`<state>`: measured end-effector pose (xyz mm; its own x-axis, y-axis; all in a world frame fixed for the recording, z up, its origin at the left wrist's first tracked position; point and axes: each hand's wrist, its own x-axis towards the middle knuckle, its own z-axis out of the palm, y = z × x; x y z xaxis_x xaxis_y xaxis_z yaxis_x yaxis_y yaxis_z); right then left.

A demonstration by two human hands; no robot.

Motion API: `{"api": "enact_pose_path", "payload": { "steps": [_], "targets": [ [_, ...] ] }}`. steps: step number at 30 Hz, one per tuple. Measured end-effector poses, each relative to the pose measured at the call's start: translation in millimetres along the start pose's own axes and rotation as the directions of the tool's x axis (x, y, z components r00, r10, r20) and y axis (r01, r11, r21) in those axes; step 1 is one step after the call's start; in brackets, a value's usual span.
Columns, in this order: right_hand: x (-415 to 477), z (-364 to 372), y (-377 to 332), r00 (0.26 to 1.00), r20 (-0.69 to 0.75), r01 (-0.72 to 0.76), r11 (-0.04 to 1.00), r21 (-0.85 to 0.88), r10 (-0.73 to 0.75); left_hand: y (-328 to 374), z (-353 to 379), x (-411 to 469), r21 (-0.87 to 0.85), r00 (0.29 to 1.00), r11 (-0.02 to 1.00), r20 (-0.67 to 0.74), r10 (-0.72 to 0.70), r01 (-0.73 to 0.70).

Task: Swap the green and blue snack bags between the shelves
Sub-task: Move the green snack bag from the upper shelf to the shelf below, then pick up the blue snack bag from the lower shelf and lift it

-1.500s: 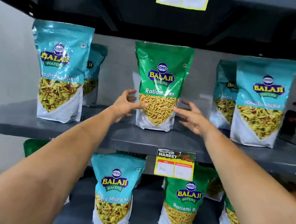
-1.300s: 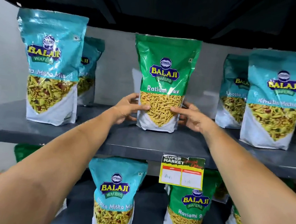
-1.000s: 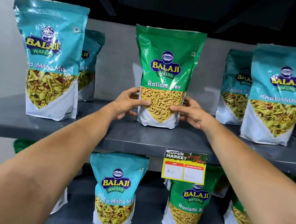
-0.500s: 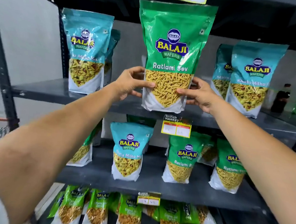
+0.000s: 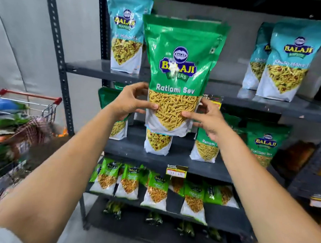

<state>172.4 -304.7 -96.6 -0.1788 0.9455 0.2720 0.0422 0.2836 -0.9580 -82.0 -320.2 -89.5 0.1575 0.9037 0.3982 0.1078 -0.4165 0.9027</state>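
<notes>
A green Ratlami Sev bag hangs upright in the air in front of the rack, off the upper shelf. My left hand grips its lower left edge and my right hand grips its lower right edge. Blue snack bags stand on the upper shelf at the left and at the right. On the middle shelf, a blue bag is mostly hidden behind the held bag. Green bags stand beside it.
A lower shelf holds several small green packets. A shopping cart piled with goods stands at the left. The rack's dark upright post runs down its left side. A price tag hangs on the middle shelf's edge.
Both hands closed on the green bag, lifted it off the upper shelf and drew it toward me. The view pulled back and tilted down, showing the lower shelves and the cart.
</notes>
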Motion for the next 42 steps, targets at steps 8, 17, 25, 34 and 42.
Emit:
{"api": "enact_pose_path", "payload": {
  "steps": [8,17,25,34,42],
  "targets": [
    [21,57,87,0.998,-0.04,-0.052,0.999,-0.009,0.051,-84,-44,-9,0.075,0.998,0.995,-0.02,-0.062,0.063],
    [109,136,196,0.983,-0.067,-0.173,0.984,-0.048,0.17,-204,-114,24,-0.029,0.966,0.978,-0.154,-0.207,0.205],
    [155,186,273,0.976,-0.102,-0.202,0.974,-0.101,0.192,-301,-151,55,0.044,0.937,0.957,-0.223,-0.269,0.286],
    [156,182,298,0.979,-0.079,-0.199,0.955,-0.221,0.186,-334,-127,44,-0.01,0.857,0.946,-0.421,-0.298,0.324],
    [87,118,310,0.898,-0.434,-0.161,0.971,-0.177,0.07,-331,-14,7,0.0,0.791,0.936,-0.536,-0.297,0.351]
  ]
}}
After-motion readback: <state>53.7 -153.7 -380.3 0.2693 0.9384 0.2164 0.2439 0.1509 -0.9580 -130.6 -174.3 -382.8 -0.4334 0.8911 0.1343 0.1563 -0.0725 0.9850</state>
